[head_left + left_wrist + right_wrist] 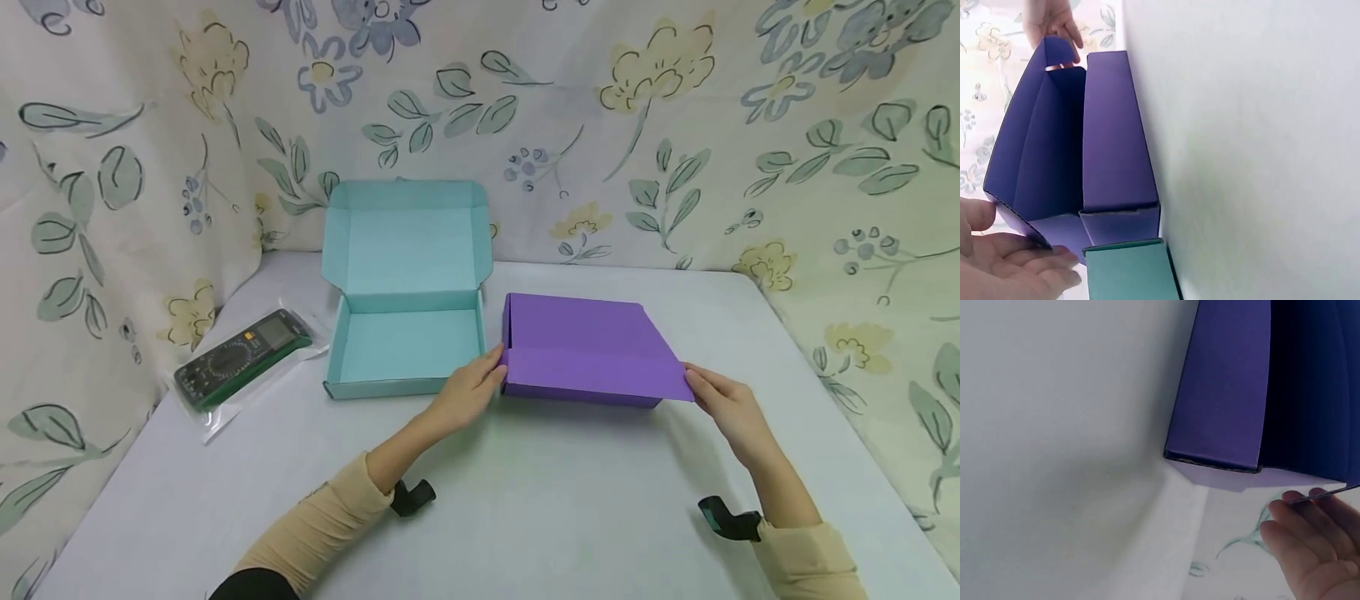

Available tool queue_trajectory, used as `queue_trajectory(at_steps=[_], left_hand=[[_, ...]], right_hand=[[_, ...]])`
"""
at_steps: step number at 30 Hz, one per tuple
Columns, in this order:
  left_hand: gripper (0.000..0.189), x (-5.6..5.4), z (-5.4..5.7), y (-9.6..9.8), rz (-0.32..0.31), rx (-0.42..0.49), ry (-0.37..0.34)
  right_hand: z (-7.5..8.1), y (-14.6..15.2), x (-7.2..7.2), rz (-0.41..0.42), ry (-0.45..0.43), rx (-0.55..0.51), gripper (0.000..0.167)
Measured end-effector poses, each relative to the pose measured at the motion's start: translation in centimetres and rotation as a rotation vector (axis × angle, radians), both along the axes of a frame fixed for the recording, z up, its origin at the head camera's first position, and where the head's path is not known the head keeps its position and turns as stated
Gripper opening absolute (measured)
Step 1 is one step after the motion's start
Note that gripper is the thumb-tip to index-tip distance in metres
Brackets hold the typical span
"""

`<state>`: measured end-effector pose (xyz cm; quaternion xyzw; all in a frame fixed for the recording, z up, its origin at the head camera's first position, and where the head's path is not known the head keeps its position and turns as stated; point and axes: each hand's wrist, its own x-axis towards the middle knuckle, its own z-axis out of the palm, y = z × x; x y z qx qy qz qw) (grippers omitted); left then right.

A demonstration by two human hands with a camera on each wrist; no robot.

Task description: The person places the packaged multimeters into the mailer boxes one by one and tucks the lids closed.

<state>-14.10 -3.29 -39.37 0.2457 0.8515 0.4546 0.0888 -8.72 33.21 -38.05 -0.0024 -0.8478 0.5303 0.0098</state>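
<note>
Purple box (585, 350): sat mid-table, lid lowered partway, interior hidden.
Left hand (468, 392): fingers relaxed, nearly straight, touched the lid's left corner.
Right hand (723, 404): fingertips held the lid's right corner; grip unclear.
Teal box (405, 333): open, just left.

Purple box (577, 350), lid half-lowered
</note>
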Motion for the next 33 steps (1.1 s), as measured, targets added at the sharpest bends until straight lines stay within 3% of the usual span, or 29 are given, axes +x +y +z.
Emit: queue_trajectory(at_steps=[7, 15, 27, 33], left_hand=[[0.052, 0.3, 0.0, 0.0, 0.023, 0.008, -0.063], [0.057, 0.8, 0.5, 0.6, 0.02, -0.101, -0.103], [0.054, 1.3, 0.4, 1.6, 0.031, -0.221, -0.05], [0.053, 1.9, 0.4, 1.9, 0.064, -0.174, -0.082]], right_hand=[[-0.1, -0.6, 0.2, 0.049, -0.031, 0.011, 0.057], [0.1, -1.2, 0.5, 0.027, -0.13, 0.069, 0.056], [0.5, -2.3, 0.2, -0.025, -0.2, 0.231, 0.049], [0.5, -2.6, 0.1, -0.027, -0.223, 0.231, 0.048]])
